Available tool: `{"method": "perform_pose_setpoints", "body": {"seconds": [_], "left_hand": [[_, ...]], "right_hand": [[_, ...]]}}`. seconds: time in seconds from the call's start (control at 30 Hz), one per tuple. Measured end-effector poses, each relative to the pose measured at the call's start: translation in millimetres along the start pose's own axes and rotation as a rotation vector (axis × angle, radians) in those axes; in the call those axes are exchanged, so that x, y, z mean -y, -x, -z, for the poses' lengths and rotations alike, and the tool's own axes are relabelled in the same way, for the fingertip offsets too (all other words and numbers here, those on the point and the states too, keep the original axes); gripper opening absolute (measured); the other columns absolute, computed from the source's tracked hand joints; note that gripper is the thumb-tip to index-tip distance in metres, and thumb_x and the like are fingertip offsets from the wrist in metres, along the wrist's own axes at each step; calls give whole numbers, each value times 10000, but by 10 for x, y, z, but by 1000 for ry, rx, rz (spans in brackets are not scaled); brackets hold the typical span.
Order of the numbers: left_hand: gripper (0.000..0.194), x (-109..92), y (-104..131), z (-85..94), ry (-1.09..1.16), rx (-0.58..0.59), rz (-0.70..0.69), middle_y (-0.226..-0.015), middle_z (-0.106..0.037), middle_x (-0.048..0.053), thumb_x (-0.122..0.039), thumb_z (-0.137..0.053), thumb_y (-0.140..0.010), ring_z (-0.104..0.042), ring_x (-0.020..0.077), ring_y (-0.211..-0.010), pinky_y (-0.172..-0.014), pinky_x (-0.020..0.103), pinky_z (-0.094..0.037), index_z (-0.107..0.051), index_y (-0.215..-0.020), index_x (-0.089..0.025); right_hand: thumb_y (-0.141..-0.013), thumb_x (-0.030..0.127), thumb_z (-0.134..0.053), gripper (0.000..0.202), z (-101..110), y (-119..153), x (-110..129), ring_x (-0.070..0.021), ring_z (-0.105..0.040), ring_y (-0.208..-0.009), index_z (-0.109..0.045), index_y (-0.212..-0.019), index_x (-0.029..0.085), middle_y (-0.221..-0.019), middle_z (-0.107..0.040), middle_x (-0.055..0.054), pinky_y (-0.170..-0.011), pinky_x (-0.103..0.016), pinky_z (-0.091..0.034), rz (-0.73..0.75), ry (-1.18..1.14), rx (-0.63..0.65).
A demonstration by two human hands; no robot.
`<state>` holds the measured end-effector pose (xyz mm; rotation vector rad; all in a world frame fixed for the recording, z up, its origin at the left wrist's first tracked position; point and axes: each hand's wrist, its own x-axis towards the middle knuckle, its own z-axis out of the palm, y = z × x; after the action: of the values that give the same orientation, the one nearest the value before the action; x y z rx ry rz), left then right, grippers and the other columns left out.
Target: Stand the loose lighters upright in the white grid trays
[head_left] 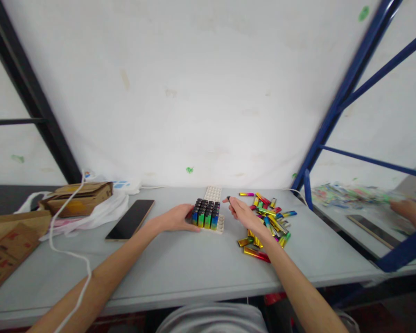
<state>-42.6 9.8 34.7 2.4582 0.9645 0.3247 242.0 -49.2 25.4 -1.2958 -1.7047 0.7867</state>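
Several slim pieces with black tops and shiny blue-green-yellow bodies, which look like lighters (pixel 205 216), stand upright in close rows on a white knobbed tray (pixel 220 224). My left hand (pixel 176 218) is curled round the tray's left side, thumb at the front corner and fingers behind. To the right of the rows, my right hand (pixel 241 212) is closed in a pinch on a small black-tipped piece (pixel 228 198); most of it is hidden by the fingers. Beside that hand lies a loose heap of shiny metallic-coloured lighter cases (pixel 268 215).
A dark phone (pixel 131 220) lies left of my left hand. Farther left are cardboard boxes (pixel 78 199), a plastic bag (pixel 106 215) and a white cable (pixel 69 252). Blue frame posts (pixel 327 125) stand at the right; beyond them another person's hand (pixel 407 210) is at a neighbouring table.
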Motion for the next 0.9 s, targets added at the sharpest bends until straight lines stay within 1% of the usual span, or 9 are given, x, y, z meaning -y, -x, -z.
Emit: {"method": "perform_pose_setpoints", "body": {"seconds": [0.07, 0.13, 0.2, 0.3, 0.4, 0.57, 0.63, 0.8, 0.9], "left_hand": [[644, 20, -10, 7, -13, 8, 10, -1033, -738, 83, -651, -790, -693, -670, 290, -900, -766, 327, -505, -679, -1092, -158], [623, 48, -20, 14, -28, 24, 15, -983, -727, 74, -662, -775, -698, -661, 278, -871, -735, 316, -489, -674, -1047, -156], [618, 76, -28, 19, -32, 37, 25, -954, -715, 70, -675, -765, -699, -652, 269, -857, -714, 306, -475, -665, -1014, -152], [645, 95, -32, 22, -30, 43, 40, -950, -705, 72, -697, -767, -685, -643, 264, -854, -700, 300, -463, -651, -1005, -150], [663, 94, -29, 18, -38, 35, 52, -942, -705, 70, -723, -767, -669, -641, 265, -846, -692, 301, -456, -651, -993, -156], [665, 109, -19, 4, -63, 2, 37, -927, -700, 64, -738, -768, -657, -641, 263, -822, -694, 305, -452, -654, -972, -164], [666, 114, -16, 1, -64, -3, 28, -928, -698, 63, -738, -767, -659, -641, 261, -820, -696, 306, -454, -654, -974, -163], [628, 109, -14, 1, -59, -3, 24, -910, -693, 56, -704, -775, -670, -639, 259, -817, -686, 301, -451, -651, -965, -164], [620, 113, -16, 1, -63, -1, 23, -914, -695, 56, -692, -777, -675, -640, 262, -820, -692, 303, -454, -653, -978, -165]], "right_hand": [[-997, 688, -321, 567, -18, 7, -15, -155, -537, -662, -605, -1002, 197, -743, -559, 6, -623, -280, -449, 62, 48, -16], [-999, 636, -385, 495, -20, 10, -14, -172, -601, -744, -606, -972, 194, -822, -644, -28, -701, -299, -480, 103, 75, -33], [-993, 597, -448, 428, -7, 13, -3, -188, -642, -777, -599, -948, 199, -869, -713, -51, -723, -308, -484, 124, 85, -54], [-978, 564, -524, 352, 11, 27, 16, -212, -686, -774, -571, -975, 215, -899, -773, -62, -723, -320, -486, 114, 88, -115], [-986, 537, -533, 304, -11, 48, 16, -237, -719, -773, -519, -1013, 235, -907, -783, -66, -700, -328, -496, 99, 140, -121], [-1039, 434, -473, 190, -70, 73, -20, -258, -726, -773, -435, -1017, 249, -821, -746, -47, -667, -319, -471, 135, 298, -12], [-1048, 395, -459, 157, -73, 78, -24, -258, -712, -769, -420, -1019, 246, -822, -736, -51, -668, -318, -457, 147, 352, 21], [-1041, 270, -484, 66, -107, 80, 2, -238, -694, -780, -438, -1055, 226, -914, -744, -83, -671, -304, -440, 156, 452, 74], [-1019, 213, -527, 91, -148, 89, 6, -239, -716, -845, -479, -1096, 209, -970, -757, -102, -698, -301, -471, 140, 457, 106]]}}
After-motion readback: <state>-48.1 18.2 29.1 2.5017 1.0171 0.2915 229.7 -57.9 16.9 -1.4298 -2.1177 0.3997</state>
